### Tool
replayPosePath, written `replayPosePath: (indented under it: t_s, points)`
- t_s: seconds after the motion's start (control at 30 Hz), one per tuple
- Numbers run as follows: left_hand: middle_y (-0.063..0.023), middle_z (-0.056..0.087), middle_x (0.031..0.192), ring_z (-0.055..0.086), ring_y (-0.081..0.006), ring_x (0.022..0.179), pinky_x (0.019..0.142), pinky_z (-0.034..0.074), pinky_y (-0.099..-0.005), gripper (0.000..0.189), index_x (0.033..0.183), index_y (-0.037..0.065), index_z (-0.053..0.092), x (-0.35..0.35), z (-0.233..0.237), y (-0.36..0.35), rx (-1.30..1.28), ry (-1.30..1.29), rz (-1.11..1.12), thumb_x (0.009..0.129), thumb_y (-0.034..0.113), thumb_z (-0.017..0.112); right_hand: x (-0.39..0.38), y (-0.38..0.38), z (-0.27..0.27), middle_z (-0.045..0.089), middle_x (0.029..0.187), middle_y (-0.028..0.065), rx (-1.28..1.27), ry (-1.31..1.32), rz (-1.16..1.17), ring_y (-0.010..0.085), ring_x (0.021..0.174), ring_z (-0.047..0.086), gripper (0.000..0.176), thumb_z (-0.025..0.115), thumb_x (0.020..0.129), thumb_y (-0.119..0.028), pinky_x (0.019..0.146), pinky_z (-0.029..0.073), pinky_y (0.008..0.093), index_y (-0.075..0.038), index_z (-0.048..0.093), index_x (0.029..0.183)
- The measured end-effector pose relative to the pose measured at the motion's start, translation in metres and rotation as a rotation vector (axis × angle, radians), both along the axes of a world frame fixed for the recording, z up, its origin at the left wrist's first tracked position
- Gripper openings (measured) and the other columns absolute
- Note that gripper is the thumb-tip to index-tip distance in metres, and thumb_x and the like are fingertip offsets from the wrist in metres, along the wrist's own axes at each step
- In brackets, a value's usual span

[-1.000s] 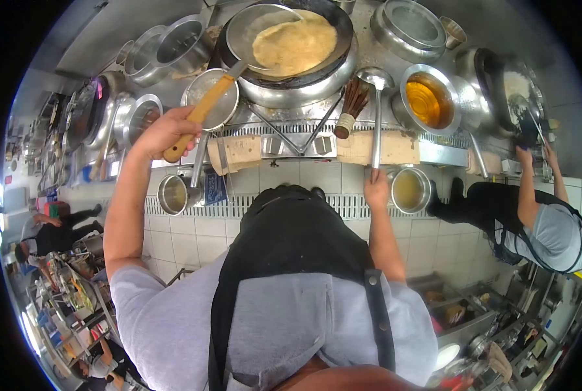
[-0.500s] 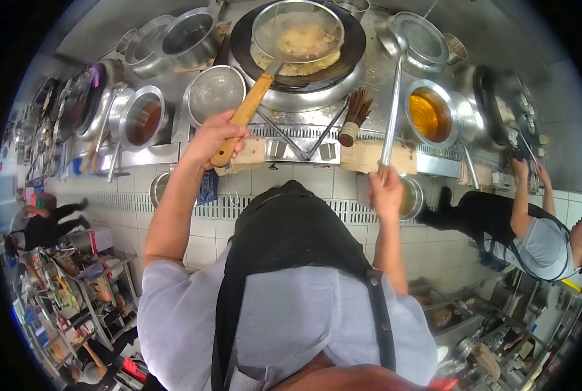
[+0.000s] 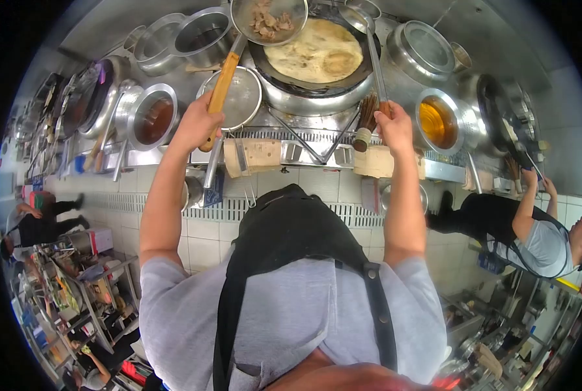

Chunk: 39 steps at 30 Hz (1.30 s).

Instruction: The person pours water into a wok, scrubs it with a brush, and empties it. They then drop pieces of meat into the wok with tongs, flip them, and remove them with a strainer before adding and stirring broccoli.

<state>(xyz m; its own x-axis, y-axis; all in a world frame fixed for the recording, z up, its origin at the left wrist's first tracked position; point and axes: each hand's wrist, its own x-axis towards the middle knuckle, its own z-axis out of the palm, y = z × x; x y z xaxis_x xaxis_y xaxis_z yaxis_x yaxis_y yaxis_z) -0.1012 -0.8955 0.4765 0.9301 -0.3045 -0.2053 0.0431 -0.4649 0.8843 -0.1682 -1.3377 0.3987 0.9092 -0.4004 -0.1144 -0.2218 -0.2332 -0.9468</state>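
My left hand (image 3: pixel 199 126) is closed round the wooden handle of a round mesh strainer (image 3: pixel 291 34). Pieces of browned meat (image 3: pixel 269 21) lie in the strainer, which is held up at the wok's left edge. Foamy, light yellow oil (image 3: pixel 317 51) fills much of the black wok (image 3: pixel 369 65). With its fingers wrapped round the wooden end of a long-handled metal ladle (image 3: pixel 358 17), my right hand (image 3: pixel 394 125) holds it so that the bowl is over the wok's far right edge. A bamboo brush (image 3: pixel 363 135) is just left of my right hand.
Left of the wok are an empty strainer (image 3: pixel 237 98), a pot of reddish-brown liquid (image 3: pixel 153 118) and larger pots. A pot of orange oil (image 3: pixel 436 120) and a lidded pot (image 3: pixel 427 49) stand at right. A co-worker (image 3: pixel 532 228) is at another wok, far right.
The strainer has moved left, off the middle of the wok, and its meat now shows clearly. The ladle has swung left and forward to the wok's far rim.
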Motion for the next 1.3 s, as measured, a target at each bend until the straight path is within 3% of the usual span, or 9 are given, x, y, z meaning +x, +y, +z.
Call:
replayPosePath:
  t_s: [0.27, 0.37, 0.5, 0.6, 0.7, 0.77, 0.83, 1.1, 1.3]
  points:
    - [-0.0130, 0.065, 0.084, 0.064, -0.0185, 0.057, 0.056, 0.052, -0.0344, 0.047, 0.129, -0.004, 0.052, 0.014, -0.016, -0.021, 0.250, -0.014, -0.006, 0.084, 0.005, 0.060, 0.051, -0.017, -0.037, 0.073, 0.105, 0.0223, -0.360, 0.013, 0.035, 0.0342, 0.095, 0.072, 0.049, 0.067, 0.084, -0.027, 0.088, 0.054, 0.0411, 0.008, 0.064, 0.119]
    - [-0.0118, 0.064, 0.084, 0.063, -0.0169, 0.057, 0.054, 0.051, -0.0338, 0.039, 0.120, -0.004, 0.055, 0.016, -0.017, -0.025, 0.141, 0.124, -0.085, 0.083, 0.004, 0.061, 0.037, -0.017, -0.033, 0.074, 0.102, 0.0207, -0.369, 0.000, 0.067, 0.0288, 0.084, 0.073, 0.050, 0.069, 0.085, -0.025, 0.078, 0.057, 0.0396, 0.006, 0.063, 0.123]
    - [-0.0092, 0.062, 0.081, 0.062, -0.0152, 0.057, 0.053, 0.050, -0.0319, 0.030, 0.110, -0.003, 0.056, 0.002, 0.003, -0.039, 0.039, 0.274, -0.113, 0.082, 0.004, 0.063, -0.032, 0.014, -0.011, 0.067, 0.082, 0.0114, -0.045, 0.145, 0.105, 0.0150, 0.054, 0.060, 0.047, 0.063, 0.093, -0.013, 0.048, 0.048, 0.0320, 0.004, 0.054, 0.136]
    - [-0.0068, 0.060, 0.079, 0.060, -0.0137, 0.058, 0.052, 0.049, -0.0304, 0.026, 0.107, -0.001, 0.055, -0.007, 0.009, -0.047, -0.005, 0.321, -0.157, 0.083, 0.004, 0.063, -0.059, 0.044, -0.013, 0.060, 0.074, 0.0062, 0.279, 0.100, 0.003, 0.0134, 0.051, 0.055, 0.046, 0.060, 0.096, -0.010, 0.043, 0.045, 0.0305, 0.004, 0.048, 0.138]
    - [-0.0057, 0.060, 0.081, 0.060, -0.0129, 0.060, 0.052, 0.048, -0.0293, 0.025, 0.108, -0.001, 0.055, -0.011, 0.006, -0.057, -0.157, 0.417, -0.179, 0.085, 0.005, 0.063, -0.068, 0.071, -0.012, 0.057, 0.073, 0.0043, 0.493, 0.098, 0.001, 0.0122, 0.051, 0.055, 0.048, 0.059, 0.097, -0.011, 0.040, 0.045, 0.0290, 0.004, 0.042, 0.138]
    - [-0.0024, 0.061, 0.086, 0.057, -0.0071, 0.058, 0.048, 0.047, -0.0214, 0.036, 0.122, 0.001, 0.056, -0.017, 0.005, -0.063, -0.263, 0.525, -0.137, 0.089, 0.011, 0.064, -0.071, 0.078, -0.007, 0.056, 0.078, 0.0046, 0.528, 0.063, 0.050, 0.0113, 0.052, 0.055, 0.026, 0.057, 0.098, -0.009, 0.040, 0.045, 0.0285, 0.002, 0.049, 0.120]
    - [-0.0022, 0.061, 0.086, 0.057, -0.0065, 0.059, 0.047, 0.047, -0.0209, 0.033, 0.120, 0.001, 0.056, -0.019, 0.004, -0.067, -0.303, 0.533, -0.134, 0.090, 0.012, 0.065, -0.070, 0.081, -0.008, 0.056, 0.074, 0.0043, 0.584, 0.074, 0.080, 0.0120, 0.050, 0.055, 0.046, 0.059, 0.096, -0.011, 0.040, 0.045, 0.0286, 0.005, 0.042, 0.136]
    - [-0.0041, 0.062, 0.085, 0.060, -0.0081, 0.062, 0.049, 0.049, -0.0234, 0.024, 0.111, 0.002, 0.057, -0.044, -0.004, -0.070, -0.540, 0.587, -0.047, 0.090, 0.008, 0.066, -0.080, 0.061, 0.013, 0.062, 0.077, 0.0046, 0.232, 0.108, 0.102, 0.0096, 0.051, 0.054, 0.054, 0.062, 0.095, -0.008, 0.044, 0.043, 0.0285, 0.000, 0.045, 0.146]
    - [-0.0027, 0.060, 0.083, 0.059, -0.0089, 0.060, 0.051, 0.048, -0.0239, 0.037, 0.125, -0.001, 0.055, -0.066, -0.002, -0.070, -0.582, 0.497, -0.034, 0.090, 0.006, 0.066, -0.059, 0.050, 0.058, 0.062, 0.092, 0.0058, 0.249, -0.261, 0.131, 0.0097, 0.061, 0.058, 0.059, 0.062, 0.095, -0.002, 0.050, 0.046, 0.0246, 0.000, 0.041, 0.150]
